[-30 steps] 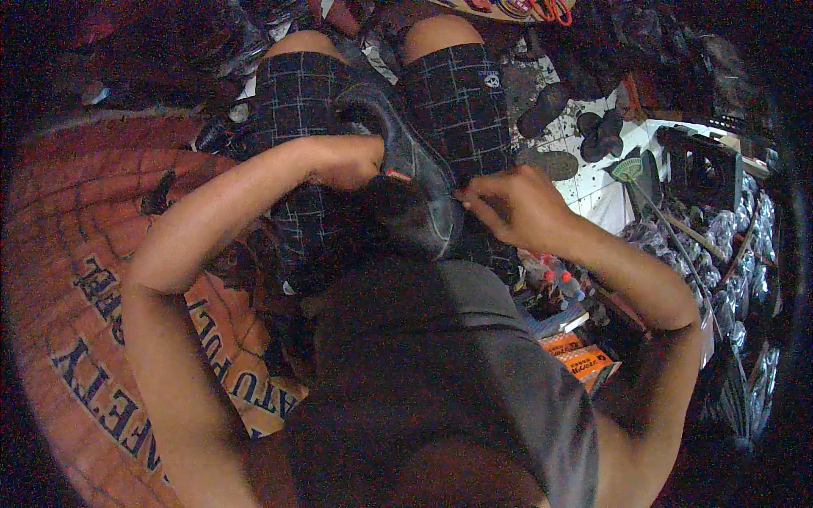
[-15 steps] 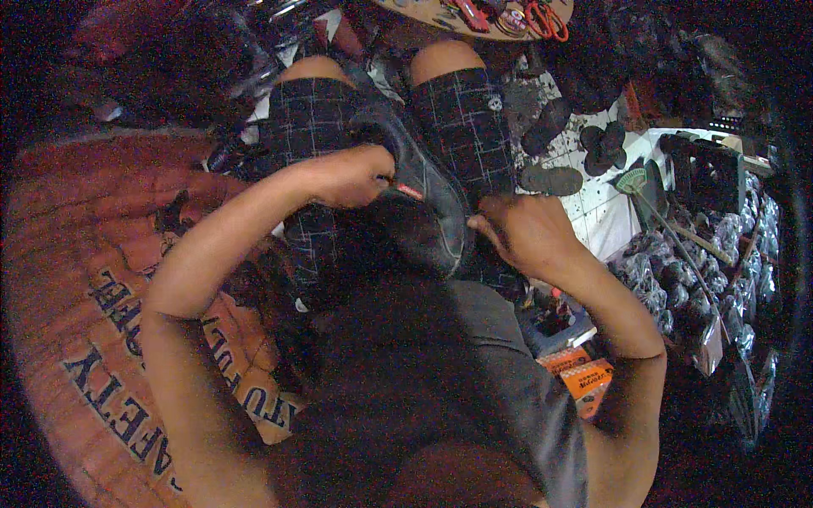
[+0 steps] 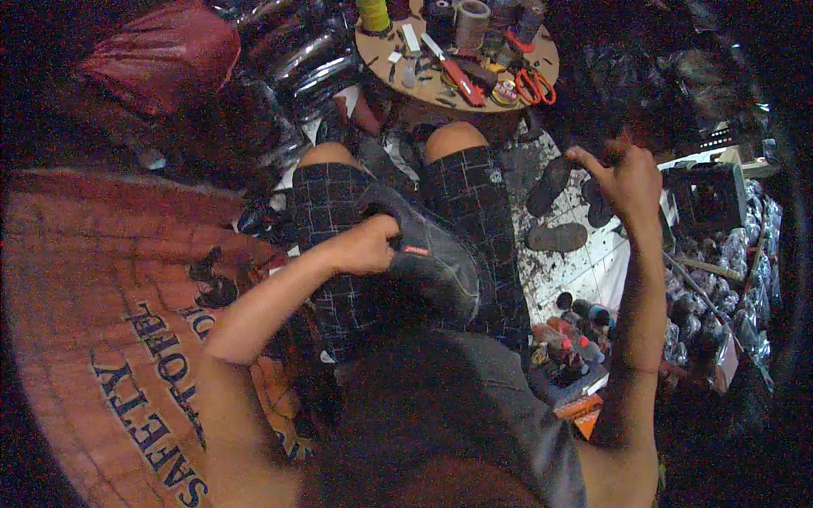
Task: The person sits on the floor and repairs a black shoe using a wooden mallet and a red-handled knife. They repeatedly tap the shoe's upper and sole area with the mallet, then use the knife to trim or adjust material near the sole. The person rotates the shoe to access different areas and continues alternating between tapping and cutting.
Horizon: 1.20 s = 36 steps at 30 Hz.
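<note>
My left hand (image 3: pixel 368 243) grips a dark grey shoe (image 3: pixel 436 267) with a red tag on its side, held over my lap between my knees in checked shorts. My right hand (image 3: pixel 618 173) is raised to the right, away from the shoe, with thumb stretched out and fingers loosely bent apart. I see nothing clearly held in it; its fingertips are dim.
Ahead stands a round wooden table (image 3: pixel 381 59) with spools, orange scissors and small tools. A red cloth-like bundle (image 3: pixel 161 59) lies upper left, orange printed sacking (image 3: pixel 85 254) at left. Right are loose soles (image 3: pixel 550 237), a black crate (image 3: pixel 707 199) and several plastic-wrapped items (image 3: pixel 745 279).
My right hand has left the shoe's edge and risen up and to the right. My left hand keeps gripping the shoe. The view has shifted, showing more of the table.
</note>
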{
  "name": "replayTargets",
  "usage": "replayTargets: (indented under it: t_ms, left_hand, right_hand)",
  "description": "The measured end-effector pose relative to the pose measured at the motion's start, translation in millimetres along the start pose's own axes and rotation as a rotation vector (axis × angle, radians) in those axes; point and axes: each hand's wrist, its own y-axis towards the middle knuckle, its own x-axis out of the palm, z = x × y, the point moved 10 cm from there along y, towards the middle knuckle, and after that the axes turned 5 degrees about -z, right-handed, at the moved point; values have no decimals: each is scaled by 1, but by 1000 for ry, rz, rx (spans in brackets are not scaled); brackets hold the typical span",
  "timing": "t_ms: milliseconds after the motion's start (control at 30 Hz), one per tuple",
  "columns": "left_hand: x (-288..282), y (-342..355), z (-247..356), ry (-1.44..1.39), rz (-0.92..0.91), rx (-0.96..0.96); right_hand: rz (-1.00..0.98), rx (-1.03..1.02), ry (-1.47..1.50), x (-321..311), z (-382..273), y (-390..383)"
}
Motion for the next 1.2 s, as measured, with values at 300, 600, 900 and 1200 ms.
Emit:
replayTargets:
  t_ms: [300, 600, 900, 1200]
  left_hand:
    - [-99, -97, 57, 59, 1053, 192]
    - [-106, -138, 97, 137, 1402, 360]
    - [-82, -103, 74, 16, 1211, 248]
    - [-37, -72, 1, 153, 712, -445]
  right_hand:
    - [-780, -390, 1022, 42, -98, -16]
    - [-618, -338, 1216, 44, -132, 0]
    - [-441, -258, 1321, 29, -141, -15]
    - [-548, -197, 842, 107, -132, -42]
